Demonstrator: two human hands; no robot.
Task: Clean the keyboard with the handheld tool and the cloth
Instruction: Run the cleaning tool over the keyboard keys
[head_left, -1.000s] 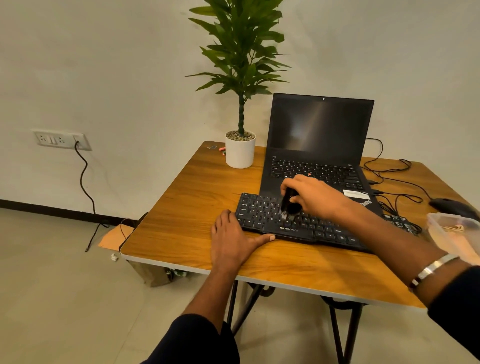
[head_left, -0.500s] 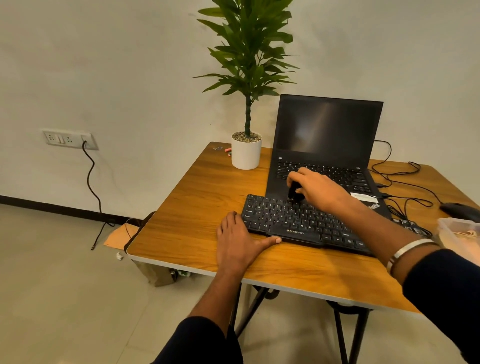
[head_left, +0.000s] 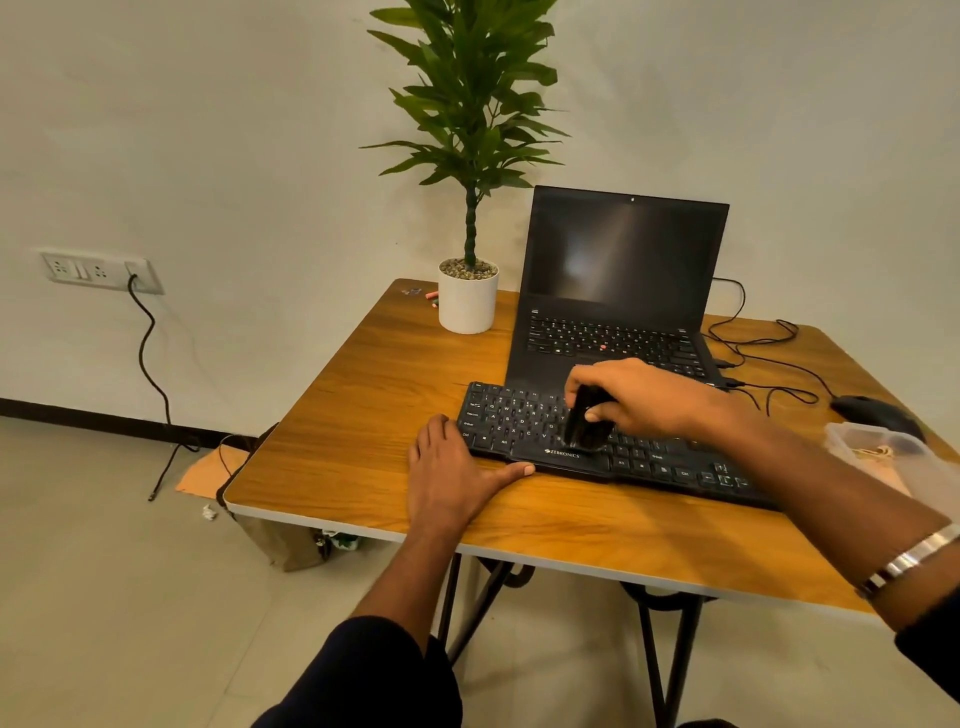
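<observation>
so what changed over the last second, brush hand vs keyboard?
The right hand carried the black handheld tool from the keyboard's front rows up to its back edge, then back down to the front rows near the logo, gripping it throughout. The left hand stayed flat on the table at the keyboard's left end. Keyboard, laptop and plant pot did not shift.

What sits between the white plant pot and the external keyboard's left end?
Head view: only bare wooden tabletop between the plant pot and the keyboard.
</observation>
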